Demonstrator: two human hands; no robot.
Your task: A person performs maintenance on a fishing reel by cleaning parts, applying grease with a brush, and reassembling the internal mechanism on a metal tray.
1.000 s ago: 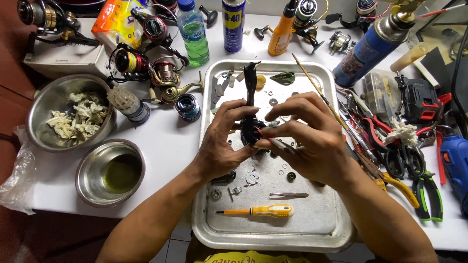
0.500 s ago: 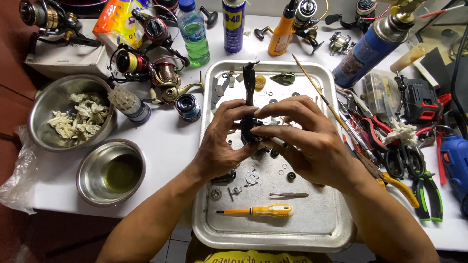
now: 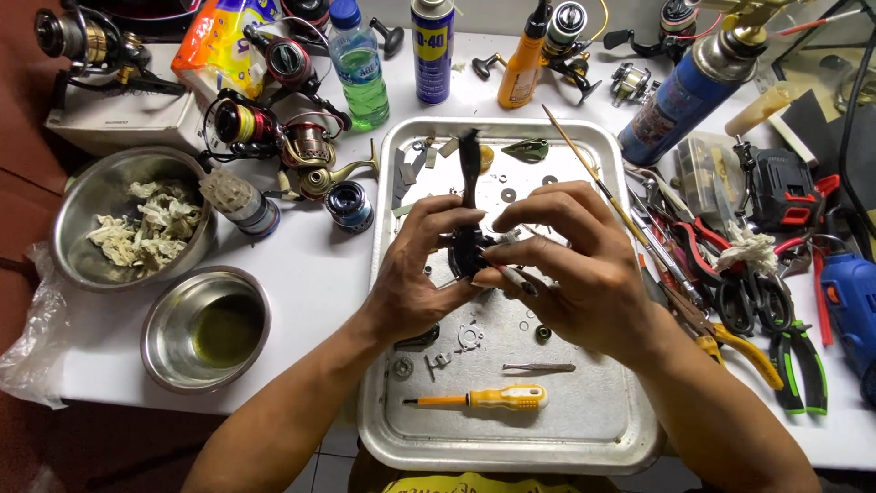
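Nearest the camera, on the metal tray (image 3: 584, 447), a yellow-handled screwdriver (image 3: 493, 398) lies flat, tweezers (image 3: 538, 368) just beyond it. Above the tray's middle, both hands are clamped on a black reel body (image 3: 470, 245): left hand (image 3: 422, 274) cupping it, right hand (image 3: 575, 269) pinching at its side. Farther back stand a green bottle (image 3: 359, 68) and a spray can (image 3: 432, 50).

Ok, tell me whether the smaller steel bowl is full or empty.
Neither: the smaller steel bowl holds a shallow pool of yellowish-green liquid at the bottom, its walls bare above.
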